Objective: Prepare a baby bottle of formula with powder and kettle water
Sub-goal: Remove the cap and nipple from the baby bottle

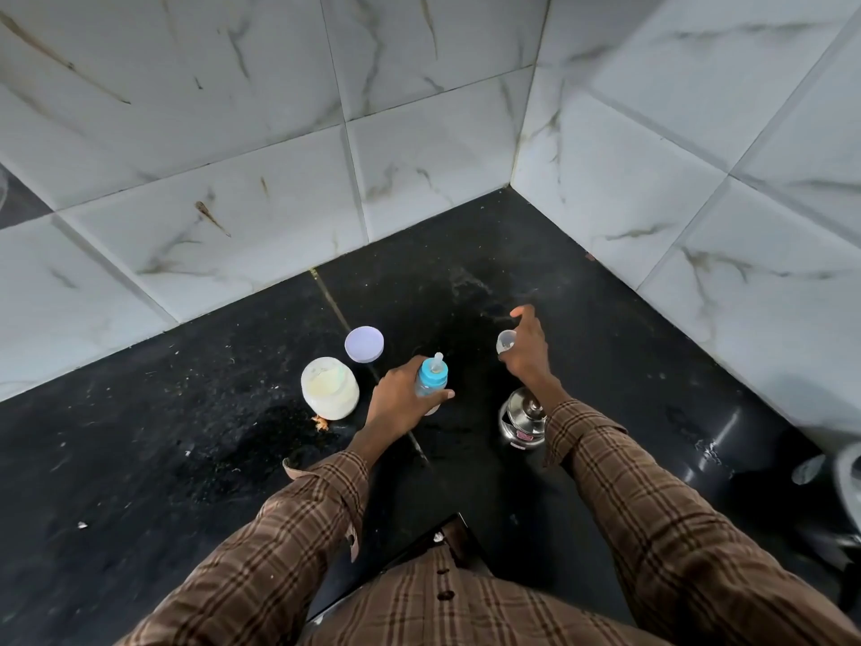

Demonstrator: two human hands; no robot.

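A baby bottle (432,376) with a blue collar and clear teat stands upright on the black counter (186,459), and my left hand (400,403) is wrapped around its body. My right hand (526,349) hovers to the right of it, holding a small clear cap (505,341) between thumb and fingers. To the left of the bottle sits an open jar of pale formula powder (330,387). Its white lid (364,344) lies flat just behind it. A steel kettle (522,419) stands below my right wrist, partly hidden by my sleeve.
White marble-look tiled walls (279,179) meet in a corner behind the counter. Crumbs and a damp patch mark the black surface. A dark rounded object (829,496) sits at the right edge. The counter's front edge runs by my shirt.
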